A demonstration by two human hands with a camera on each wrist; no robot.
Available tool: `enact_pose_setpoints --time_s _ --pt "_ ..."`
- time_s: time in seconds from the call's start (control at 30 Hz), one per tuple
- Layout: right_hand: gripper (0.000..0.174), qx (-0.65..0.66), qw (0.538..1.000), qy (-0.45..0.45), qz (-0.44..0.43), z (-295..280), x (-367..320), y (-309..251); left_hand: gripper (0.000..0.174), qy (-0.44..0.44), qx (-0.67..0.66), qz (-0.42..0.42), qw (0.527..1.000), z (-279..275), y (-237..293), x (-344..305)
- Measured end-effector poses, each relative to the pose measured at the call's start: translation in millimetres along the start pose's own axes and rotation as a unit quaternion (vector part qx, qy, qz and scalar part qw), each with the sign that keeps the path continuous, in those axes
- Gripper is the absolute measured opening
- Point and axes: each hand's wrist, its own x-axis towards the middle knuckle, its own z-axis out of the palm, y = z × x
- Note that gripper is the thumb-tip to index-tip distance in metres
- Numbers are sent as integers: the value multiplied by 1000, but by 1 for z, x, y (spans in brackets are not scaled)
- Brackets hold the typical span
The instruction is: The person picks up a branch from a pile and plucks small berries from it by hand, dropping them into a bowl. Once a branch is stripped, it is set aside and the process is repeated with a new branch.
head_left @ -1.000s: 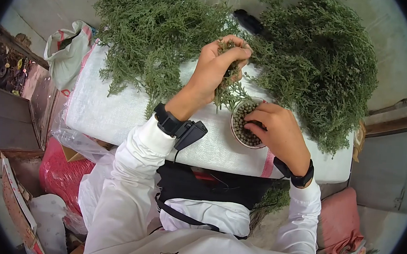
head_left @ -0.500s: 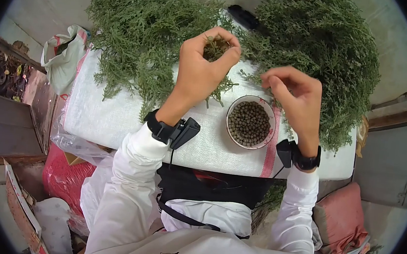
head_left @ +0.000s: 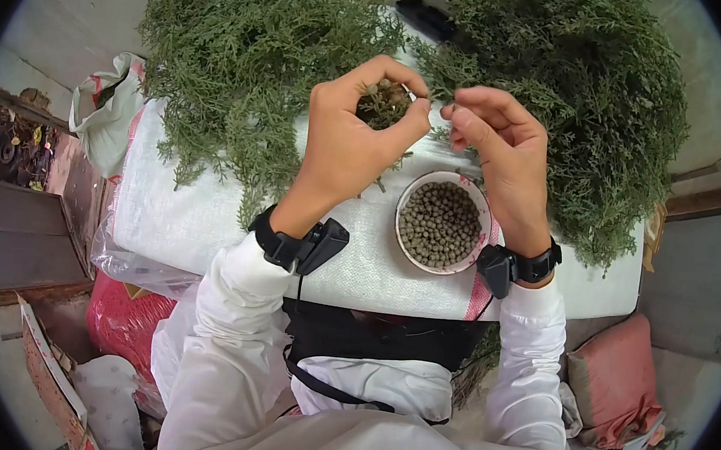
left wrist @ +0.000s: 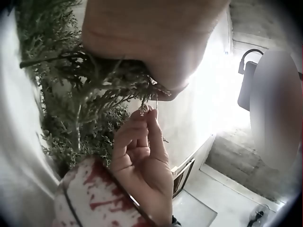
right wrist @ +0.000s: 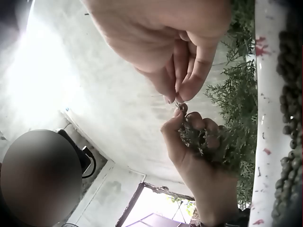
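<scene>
My left hand [head_left: 355, 135] holds a small bunch of green conifer sprigs [head_left: 381, 105] with round seed cones among them, its thumb and forefinger meeting at the tips. Close to those fingertips, my right hand [head_left: 504, 148] has its thumb and fingers pinched on a thin sprig end [right wrist: 179, 107], as the right wrist view shows; the exact bit between them is too small to make out. Below and between the hands stands a white bowl [head_left: 399, 244] with red marks, filled with small round greenish-brown cones [head_left: 439, 223]. In the left wrist view, sprigs [left wrist: 109, 94] hang from the left hand.
Heaps of conifer branches lie on the left [head_left: 245, 69] and right [head_left: 577, 107] of a white woven sack surface [head_left: 348, 267]. A black object [head_left: 426, 18] lies between them at the back. An upright white sack [head_left: 108, 117] stands at far left, a reddish cushion [head_left: 617, 380] at lower right.
My right hand has come up out of the bowl and moved over to the left hand's fingertips. The left hand, still holding the sprigs, has shifted slightly left.
</scene>
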Motion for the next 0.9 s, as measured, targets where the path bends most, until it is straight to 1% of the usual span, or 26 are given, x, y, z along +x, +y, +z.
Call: enact_pose_setpoints --time_s 0.07,0.2,0.3,0.33,0.57,0.7,0.9 --pt "23 11 1000 -2 2 1 -1 1 7 3 1 0 1000 2 -1 0" --pt "23 35 999 29 -11 5 -4 0 8 -16 -33 23 999 6 -1 -3" --pt "22 13 1000 -7 -16 2 -6 7 9 -17 -108 -69 992 6 3 -5" --pt "22 13 1000 -8 -13 2 -6 7 9 -15 -108 -71 992 6 3 -6" --pt "18 53 998 -20 -5 4 -8 8 8 -50 -127 -44 990 8 1 -9" --pt "19 59 998 -11 -15 7 -9 7 7 -42 -99 -29 994 8 4 -9" --pt "17 66 998 -22 -6 6 -10 8 6 -37 -73 -14 996 8 0 -10"
